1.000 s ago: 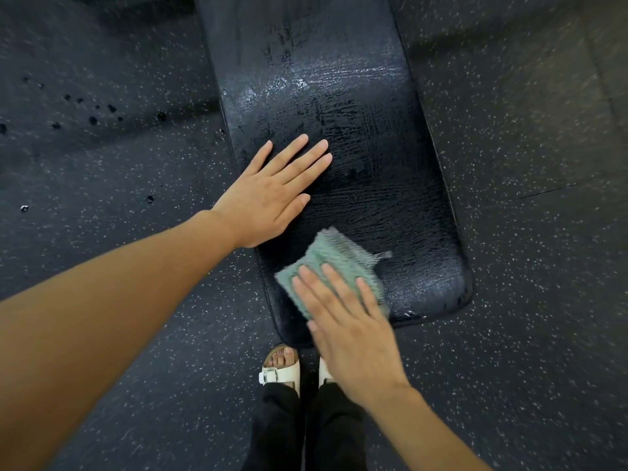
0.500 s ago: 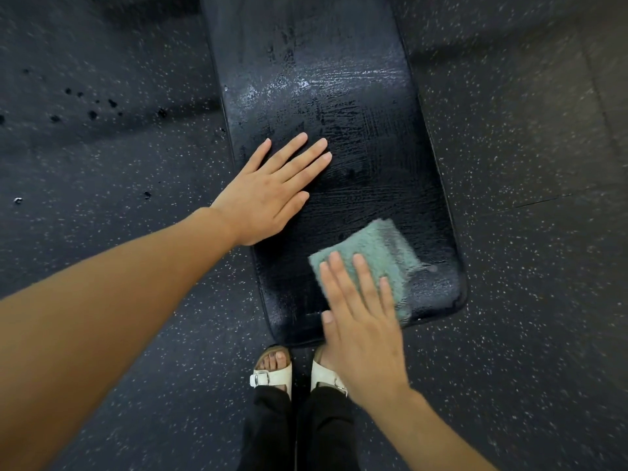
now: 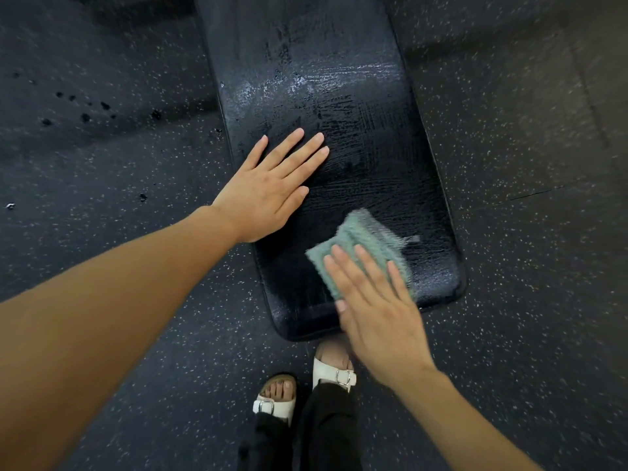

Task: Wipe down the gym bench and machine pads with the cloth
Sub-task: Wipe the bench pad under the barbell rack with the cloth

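Note:
A black padded gym bench [image 3: 356,137] runs away from me, its surface streaked with wet wipe marks. A folded green cloth [image 3: 363,243] lies on the near end of the pad. My right hand [image 3: 377,307] presses flat on the cloth with straight fingers, covering its near part. My left hand [image 3: 272,188] rests flat on the pad's left side, fingers spread, apart from the cloth.
Dark speckled rubber floor [image 3: 526,232] surrounds the bench on both sides. Dark wet drops [image 3: 85,113] dot the floor at the left. My feet in white sandals [image 3: 306,392] stand just below the bench's near end.
My right hand swept the cloth from the near left of the pad to the right, then back toward the middle. My left hand stayed in place.

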### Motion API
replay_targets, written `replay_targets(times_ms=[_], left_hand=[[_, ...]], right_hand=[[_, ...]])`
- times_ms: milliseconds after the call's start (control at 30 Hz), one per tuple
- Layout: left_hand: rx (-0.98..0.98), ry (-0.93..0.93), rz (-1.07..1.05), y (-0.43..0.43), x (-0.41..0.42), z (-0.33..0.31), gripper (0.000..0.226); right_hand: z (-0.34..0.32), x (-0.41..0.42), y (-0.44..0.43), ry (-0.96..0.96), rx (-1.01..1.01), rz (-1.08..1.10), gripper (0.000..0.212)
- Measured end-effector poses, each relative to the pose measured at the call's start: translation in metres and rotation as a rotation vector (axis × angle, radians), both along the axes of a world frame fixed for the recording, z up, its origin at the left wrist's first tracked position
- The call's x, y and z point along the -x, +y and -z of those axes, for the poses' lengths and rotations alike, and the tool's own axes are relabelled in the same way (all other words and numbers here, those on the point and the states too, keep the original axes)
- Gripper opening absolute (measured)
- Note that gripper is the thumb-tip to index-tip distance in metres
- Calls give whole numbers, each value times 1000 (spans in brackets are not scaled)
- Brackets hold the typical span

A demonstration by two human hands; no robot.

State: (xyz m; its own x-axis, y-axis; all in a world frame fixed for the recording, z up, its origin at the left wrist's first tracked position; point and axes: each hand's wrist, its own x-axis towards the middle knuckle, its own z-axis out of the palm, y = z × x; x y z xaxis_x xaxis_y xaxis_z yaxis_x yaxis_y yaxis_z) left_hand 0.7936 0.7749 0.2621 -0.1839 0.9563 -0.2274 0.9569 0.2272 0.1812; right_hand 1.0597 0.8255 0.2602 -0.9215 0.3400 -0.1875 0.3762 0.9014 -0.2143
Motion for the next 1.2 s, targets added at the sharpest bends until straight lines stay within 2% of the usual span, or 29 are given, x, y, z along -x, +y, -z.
replay_targets(times_ms=[100, 267, 400, 567, 667, 833, 1033, 1200], left_hand=[[-7, -12, 4, -1, -2, 1, 60], [-24, -3, 20, -5, -3, 2, 59], [-34, 5, 62, -7, -2, 2, 59], [-41, 19, 97, -11, -2, 5, 59], [-44, 13, 106, -12, -4, 4, 59], [-48, 12, 114, -18, -10, 4, 59], [-42, -3, 103, -24, -17, 3, 59], [-52, -1, 102, -28, -21, 4, 59]], right_hand=[[-3, -11, 11, 28, 36, 143, 54], [-5, 16, -34, 107, 107, 381, 53], [-5, 32, -72, 117, 143, 323, 53], [-3, 47, -107, 79, 117, 133, 56], [1, 39, -93, 54, 55, 46, 56], [4, 10, -57, 29, -16, 86, 57], [3, -21, -10, 17, -15, 324, 54], [2, 10, -41, 115, 33, 624, 54]])
